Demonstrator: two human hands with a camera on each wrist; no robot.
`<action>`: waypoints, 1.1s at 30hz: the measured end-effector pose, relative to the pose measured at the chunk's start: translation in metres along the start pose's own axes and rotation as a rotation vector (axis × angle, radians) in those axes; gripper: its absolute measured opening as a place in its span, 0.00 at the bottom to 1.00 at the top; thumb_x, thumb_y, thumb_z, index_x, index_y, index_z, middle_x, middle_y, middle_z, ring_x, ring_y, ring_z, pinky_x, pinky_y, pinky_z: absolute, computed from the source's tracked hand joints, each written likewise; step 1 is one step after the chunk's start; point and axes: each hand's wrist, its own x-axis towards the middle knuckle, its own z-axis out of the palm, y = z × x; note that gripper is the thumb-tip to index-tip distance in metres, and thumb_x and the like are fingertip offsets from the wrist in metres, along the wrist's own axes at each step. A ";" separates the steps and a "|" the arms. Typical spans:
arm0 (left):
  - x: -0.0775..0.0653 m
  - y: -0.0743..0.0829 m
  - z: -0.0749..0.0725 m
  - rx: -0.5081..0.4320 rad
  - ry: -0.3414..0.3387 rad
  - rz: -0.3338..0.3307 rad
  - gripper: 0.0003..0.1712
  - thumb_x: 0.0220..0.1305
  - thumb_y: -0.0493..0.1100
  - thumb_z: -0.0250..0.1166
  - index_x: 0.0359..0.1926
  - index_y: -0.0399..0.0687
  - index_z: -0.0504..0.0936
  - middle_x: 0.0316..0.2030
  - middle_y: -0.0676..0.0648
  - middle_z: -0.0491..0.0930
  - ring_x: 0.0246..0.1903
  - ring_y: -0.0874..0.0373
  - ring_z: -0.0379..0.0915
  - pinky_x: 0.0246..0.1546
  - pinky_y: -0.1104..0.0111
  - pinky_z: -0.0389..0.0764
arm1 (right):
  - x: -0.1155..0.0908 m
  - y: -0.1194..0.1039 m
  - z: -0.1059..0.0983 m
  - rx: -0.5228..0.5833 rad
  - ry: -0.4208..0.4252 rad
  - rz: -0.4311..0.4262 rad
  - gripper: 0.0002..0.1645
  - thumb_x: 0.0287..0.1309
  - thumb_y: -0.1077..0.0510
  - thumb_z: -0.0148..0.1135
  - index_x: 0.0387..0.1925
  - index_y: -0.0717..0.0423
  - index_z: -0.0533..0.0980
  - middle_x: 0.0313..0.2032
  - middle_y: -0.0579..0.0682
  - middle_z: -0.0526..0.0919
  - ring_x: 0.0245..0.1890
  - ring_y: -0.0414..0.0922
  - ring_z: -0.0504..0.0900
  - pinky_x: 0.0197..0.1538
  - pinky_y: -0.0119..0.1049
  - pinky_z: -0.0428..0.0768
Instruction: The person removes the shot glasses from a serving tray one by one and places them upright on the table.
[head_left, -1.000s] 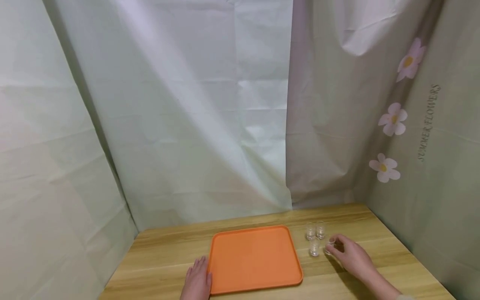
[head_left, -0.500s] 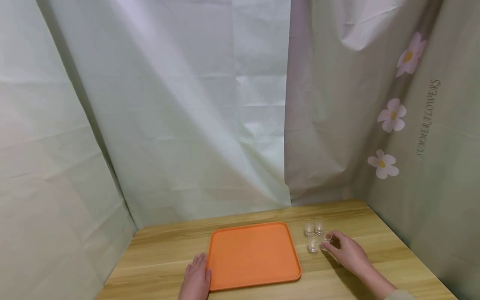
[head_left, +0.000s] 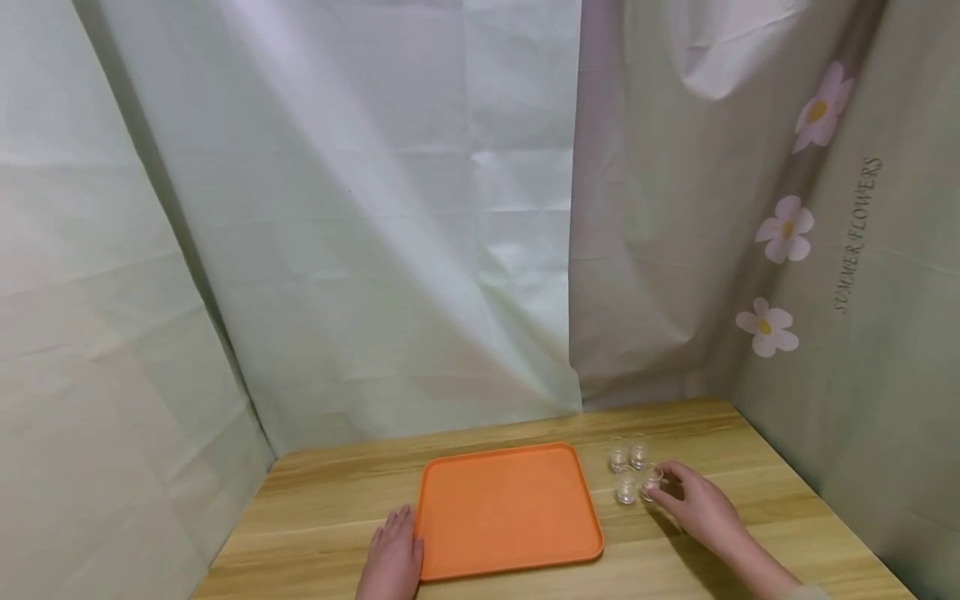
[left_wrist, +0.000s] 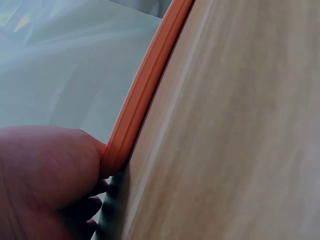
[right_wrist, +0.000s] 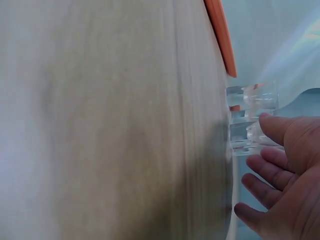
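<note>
Four-sided and orange, a tray (head_left: 510, 512) lies on the wooden table. At its left edge rests my left hand (head_left: 392, 557), fingers extended; in the left wrist view the thumb (left_wrist: 75, 155) touches the tray's rim (left_wrist: 145, 90). Right of the tray, my right hand (head_left: 701, 507) pinches a small clear shot glass (head_left: 652, 482) between thumb and index finger. The glass stands upright at table level. In the right wrist view the thumb overlaps the glass (right_wrist: 256, 134), the other fingers are spread, and the index fingertip is hidden.
Beside the pinched glass stands another shot glass (head_left: 626, 486), with two more glasses, a left one (head_left: 618, 456) and a right one (head_left: 638, 452), behind. The wooden table (head_left: 330, 500) meets pale curtains (head_left: 390, 250) at the back and sides.
The right hand has shifted the pinched shot glass slightly left, closer to its neighbour. The left hand stays at the tray's edge. The head view has shifted slightly.
</note>
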 end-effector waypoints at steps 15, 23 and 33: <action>0.001 0.001 -0.002 0.056 -0.013 0.012 0.25 0.69 0.35 0.71 0.62 0.23 0.81 0.64 0.24 0.80 0.68 0.22 0.72 0.68 0.26 0.70 | -0.015 -0.021 -0.004 -0.099 0.104 -0.147 0.43 0.70 0.47 0.77 0.73 0.69 0.74 0.69 0.75 0.77 0.68 0.76 0.75 0.67 0.77 0.74; 0.000 0.009 -0.012 0.036 -0.051 -0.003 0.25 0.70 0.35 0.70 0.63 0.23 0.81 0.64 0.23 0.79 0.68 0.21 0.71 0.67 0.26 0.69 | -0.017 -0.033 0.003 -0.157 0.193 -0.293 0.42 0.64 0.50 0.82 0.71 0.68 0.77 0.66 0.71 0.81 0.67 0.73 0.78 0.70 0.76 0.71; 0.005 0.017 -0.025 0.038 -0.139 -0.077 0.30 0.75 0.41 0.70 0.69 0.26 0.78 0.69 0.23 0.76 0.73 0.21 0.65 0.71 0.25 0.63 | -0.019 -0.052 0.014 -0.243 0.179 -0.362 0.47 0.65 0.44 0.80 0.76 0.64 0.74 0.73 0.66 0.77 0.74 0.69 0.73 0.75 0.77 0.62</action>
